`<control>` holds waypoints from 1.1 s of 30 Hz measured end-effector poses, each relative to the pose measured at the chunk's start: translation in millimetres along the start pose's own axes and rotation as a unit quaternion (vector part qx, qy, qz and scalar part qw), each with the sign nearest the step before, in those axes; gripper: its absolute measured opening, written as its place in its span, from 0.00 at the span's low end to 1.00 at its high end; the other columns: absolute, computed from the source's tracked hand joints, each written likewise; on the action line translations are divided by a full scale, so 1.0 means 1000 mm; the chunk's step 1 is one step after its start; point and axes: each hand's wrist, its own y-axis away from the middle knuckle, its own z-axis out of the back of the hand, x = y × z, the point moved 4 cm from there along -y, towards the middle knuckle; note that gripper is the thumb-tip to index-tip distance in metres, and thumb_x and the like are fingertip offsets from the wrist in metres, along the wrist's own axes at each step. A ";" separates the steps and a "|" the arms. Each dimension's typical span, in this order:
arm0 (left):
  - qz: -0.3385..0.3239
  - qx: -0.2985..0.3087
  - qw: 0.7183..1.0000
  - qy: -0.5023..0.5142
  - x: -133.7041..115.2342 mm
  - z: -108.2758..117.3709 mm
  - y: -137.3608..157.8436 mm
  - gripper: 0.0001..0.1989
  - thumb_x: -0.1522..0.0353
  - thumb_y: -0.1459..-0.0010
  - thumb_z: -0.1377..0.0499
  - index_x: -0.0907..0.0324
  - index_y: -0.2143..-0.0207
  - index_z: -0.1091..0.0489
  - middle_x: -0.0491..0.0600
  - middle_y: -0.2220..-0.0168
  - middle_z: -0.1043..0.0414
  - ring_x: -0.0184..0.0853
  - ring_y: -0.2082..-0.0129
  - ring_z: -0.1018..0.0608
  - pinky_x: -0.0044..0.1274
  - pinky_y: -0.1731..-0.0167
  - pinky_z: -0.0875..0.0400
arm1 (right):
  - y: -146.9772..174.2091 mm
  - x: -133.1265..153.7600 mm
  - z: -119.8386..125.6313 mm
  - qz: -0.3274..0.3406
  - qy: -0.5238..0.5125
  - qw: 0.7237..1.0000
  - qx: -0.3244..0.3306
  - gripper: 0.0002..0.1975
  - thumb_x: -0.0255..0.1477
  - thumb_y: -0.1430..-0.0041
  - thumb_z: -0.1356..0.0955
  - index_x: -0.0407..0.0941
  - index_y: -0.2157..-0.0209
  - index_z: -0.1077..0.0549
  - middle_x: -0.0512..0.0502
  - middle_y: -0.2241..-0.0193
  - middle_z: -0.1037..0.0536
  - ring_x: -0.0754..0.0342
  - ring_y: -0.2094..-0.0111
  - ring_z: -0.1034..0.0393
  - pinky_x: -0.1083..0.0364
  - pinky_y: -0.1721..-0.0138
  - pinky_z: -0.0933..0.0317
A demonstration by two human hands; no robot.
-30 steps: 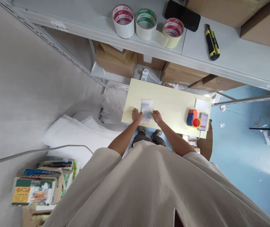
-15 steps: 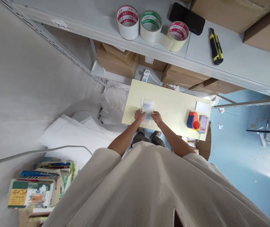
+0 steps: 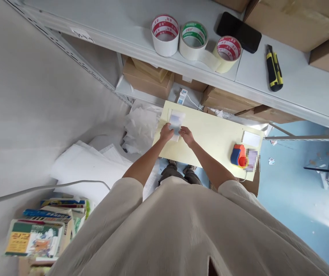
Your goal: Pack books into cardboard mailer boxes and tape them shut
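A flat, whitish rectangular packet (image 3: 177, 118) with a pale blue printed area lies near the left end of the cream table. Its edges look like clear film, though blur hides what it is exactly. My left hand (image 3: 166, 132) is closed on its left edge. On the opposite side, my right hand (image 3: 186, 135) pinches the right edge with bent fingers. Both hands are at the half of the packet closer to my body.
The cream table (image 3: 207, 134) carries an orange-and-blue tape dispenser (image 3: 238, 155) and a white pad (image 3: 251, 138) at right. Tape rolls (image 3: 165, 36), a black box-like object (image 3: 238, 32) and a yellow-black cutter (image 3: 274, 69) lie on the shelf above. Books (image 3: 34, 237) are stacked lower left.
Both hands have pushed the packet away from my body and toward the table's far left corner. The whole view has shifted slightly with my head.
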 end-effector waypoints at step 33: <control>-0.111 -0.003 0.994 0.010 -0.062 -0.038 0.088 0.22 0.74 0.30 0.43 0.56 0.37 0.23 0.61 0.28 0.25 0.47 0.25 0.24 0.39 0.25 0.31 | 0.104 -0.008 0.098 0.005 0.008 0.996 -0.088 0.20 0.41 0.45 0.24 0.49 0.52 0.19 0.41 0.51 0.13 0.46 0.52 0.18 0.46 0.49 0.24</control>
